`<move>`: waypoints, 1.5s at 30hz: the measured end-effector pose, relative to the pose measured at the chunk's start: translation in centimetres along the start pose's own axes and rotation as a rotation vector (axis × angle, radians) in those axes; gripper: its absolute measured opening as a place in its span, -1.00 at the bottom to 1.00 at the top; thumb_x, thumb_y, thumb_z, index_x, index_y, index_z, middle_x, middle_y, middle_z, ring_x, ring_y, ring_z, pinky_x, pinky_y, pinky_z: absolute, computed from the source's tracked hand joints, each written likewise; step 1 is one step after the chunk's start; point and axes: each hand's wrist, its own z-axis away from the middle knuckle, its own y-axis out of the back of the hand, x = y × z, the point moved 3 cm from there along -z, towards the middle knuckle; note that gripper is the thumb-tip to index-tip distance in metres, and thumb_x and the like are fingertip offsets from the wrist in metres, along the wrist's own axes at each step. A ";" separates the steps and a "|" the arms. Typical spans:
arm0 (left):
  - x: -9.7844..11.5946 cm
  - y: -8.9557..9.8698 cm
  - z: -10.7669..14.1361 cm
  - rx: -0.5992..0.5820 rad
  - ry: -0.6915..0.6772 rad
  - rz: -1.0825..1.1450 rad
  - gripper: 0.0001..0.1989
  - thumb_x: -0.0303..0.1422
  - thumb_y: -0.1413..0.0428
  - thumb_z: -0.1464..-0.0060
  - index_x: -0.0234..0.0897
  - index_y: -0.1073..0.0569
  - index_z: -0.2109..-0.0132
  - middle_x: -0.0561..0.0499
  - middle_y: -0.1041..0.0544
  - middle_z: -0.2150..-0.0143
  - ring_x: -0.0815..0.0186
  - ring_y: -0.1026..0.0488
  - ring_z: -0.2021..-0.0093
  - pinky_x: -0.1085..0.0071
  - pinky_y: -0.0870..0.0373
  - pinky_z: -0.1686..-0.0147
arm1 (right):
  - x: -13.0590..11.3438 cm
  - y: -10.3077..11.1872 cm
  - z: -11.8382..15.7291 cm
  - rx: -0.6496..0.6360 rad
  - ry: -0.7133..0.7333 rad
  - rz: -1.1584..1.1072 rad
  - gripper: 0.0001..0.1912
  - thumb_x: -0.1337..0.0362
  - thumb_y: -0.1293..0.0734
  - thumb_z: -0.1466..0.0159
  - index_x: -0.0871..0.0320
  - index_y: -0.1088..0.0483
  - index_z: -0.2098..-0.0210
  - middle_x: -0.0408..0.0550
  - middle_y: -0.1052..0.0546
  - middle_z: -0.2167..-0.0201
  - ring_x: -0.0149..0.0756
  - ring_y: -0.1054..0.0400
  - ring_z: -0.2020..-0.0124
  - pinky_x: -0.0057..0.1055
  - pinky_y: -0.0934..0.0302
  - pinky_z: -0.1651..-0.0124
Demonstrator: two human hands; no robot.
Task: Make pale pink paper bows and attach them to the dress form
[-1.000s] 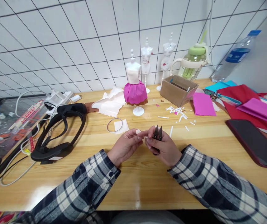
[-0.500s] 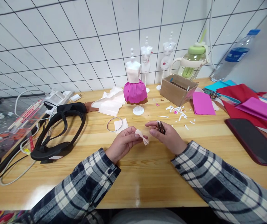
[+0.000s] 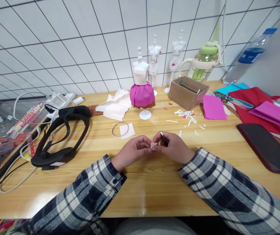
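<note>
My left hand (image 3: 132,150) is closed, its thumb and fingertips pinching a small pale pink paper piece (image 3: 154,144) that looks bunched up. My right hand (image 3: 177,148) meets it fingertip to fingertip and also pinches the paper. Dark thread snips (image 3: 164,139) are tucked in my right hand, tips pointing away from me. Beyond the hands stands a small white dress form (image 3: 141,67) with a pale bodice and a magenta skirt (image 3: 142,94). A thin ring (image 3: 120,129) and a pale paper square (image 3: 128,130) lie left of the hands.
Paper scraps (image 3: 188,116) are strewn before a cardboard box (image 3: 187,94). To the right lie magenta paper (image 3: 214,107), red sheets (image 3: 250,104) and a phone (image 3: 268,148). A black headset strap (image 3: 61,140) with cables occupies the left. Pale crumpled paper (image 3: 116,106) lies farther back.
My right hand has come left to join the left hand at the paper. The paper, fringed and hanging before, is now bunched between the fingertips. Another white scrap shows on the table.
</note>
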 end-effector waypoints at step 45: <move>2.2 0.9 0.0 0.251 -0.175 -0.244 -0.73 -0.16 -0.20 -0.07 -0.30 -0.45 0.26 0.03 -0.51 0.37 0.36 -0.39 0.33 0.43 -0.29 0.24 | -0.7 -0.3 0.5 -0.017 -0.017 0.380 -0.75 0.08 -0.07 -0.40 0.05 -0.27 0.17 -0.18 -0.40 0.49 -0.30 -0.33 0.42 -0.40 -0.10 0.30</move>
